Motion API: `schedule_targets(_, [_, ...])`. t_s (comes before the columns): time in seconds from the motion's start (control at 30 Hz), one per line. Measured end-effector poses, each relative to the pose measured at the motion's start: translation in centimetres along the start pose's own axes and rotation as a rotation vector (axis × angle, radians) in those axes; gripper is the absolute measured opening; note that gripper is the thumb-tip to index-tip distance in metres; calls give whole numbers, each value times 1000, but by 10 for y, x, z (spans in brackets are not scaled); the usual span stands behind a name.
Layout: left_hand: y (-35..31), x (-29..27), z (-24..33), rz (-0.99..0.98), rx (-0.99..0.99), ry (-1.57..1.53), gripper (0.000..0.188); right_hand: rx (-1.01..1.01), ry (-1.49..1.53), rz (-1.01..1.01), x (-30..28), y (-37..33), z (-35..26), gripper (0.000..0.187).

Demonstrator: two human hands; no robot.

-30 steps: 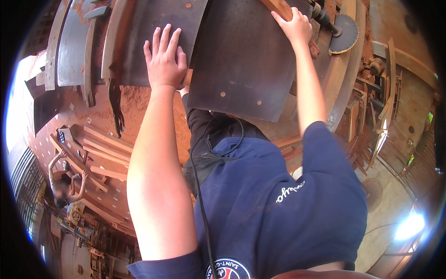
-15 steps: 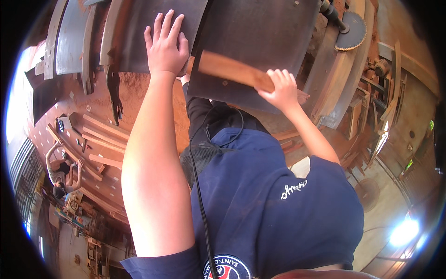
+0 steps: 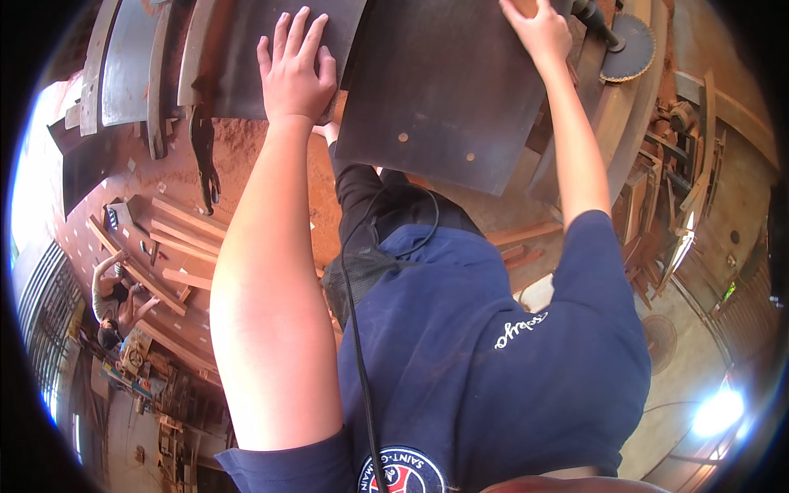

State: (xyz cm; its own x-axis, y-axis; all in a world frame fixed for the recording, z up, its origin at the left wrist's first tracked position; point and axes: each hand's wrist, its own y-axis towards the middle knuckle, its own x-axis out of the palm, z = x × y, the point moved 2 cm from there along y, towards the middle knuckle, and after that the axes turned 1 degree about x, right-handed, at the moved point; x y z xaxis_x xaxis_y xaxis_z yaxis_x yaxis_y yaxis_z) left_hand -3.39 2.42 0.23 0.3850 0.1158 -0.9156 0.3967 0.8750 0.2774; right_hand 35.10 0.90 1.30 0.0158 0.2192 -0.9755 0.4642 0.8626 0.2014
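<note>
My left hand (image 3: pixel 297 78) lies with its fingers spread on the dark metal machine table (image 3: pixel 234 62), near the gap beside a second dark metal plate (image 3: pixel 436 90). It is open. A small brown edge shows beside its wrist; what it belongs to is unclear. My right hand (image 3: pixel 542 33) is stretched out at the top of the view, over the far right part of the second plate. The picture's edge cuts off its fingers. A little brown shows between thumb and finger, but I cannot make out whether it is held.
A toothed circular saw blade (image 3: pixel 629 49) sits on a shaft to the upper right. Boards (image 3: pixel 185 226) lie on the sawdust-covered floor at the left, near a crouching person (image 3: pixel 115 308). Scrap wood (image 3: pixel 649 197) is piled at the right. A black cable (image 3: pixel 352 329) hangs down my front.
My right hand has moved away and up to the top edge. The wooden piece it gripped over the plate is out of sight. My left hand stays nearly in place.
</note>
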Motion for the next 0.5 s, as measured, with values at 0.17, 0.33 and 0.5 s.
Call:
schedule_targets(0.17, [2,-1,-1,20,43,-17,48,80,-44,68,-3,-15,-16,57])
schedule_targets(0.33, [0,-1,-1,22,30,-16,47,-107,83,55,0,-97,-15,59])
schedule_targets(0.5, [1,-3,0,10,25,-44,47,-393,167,-163,-47,-204,-8,60])
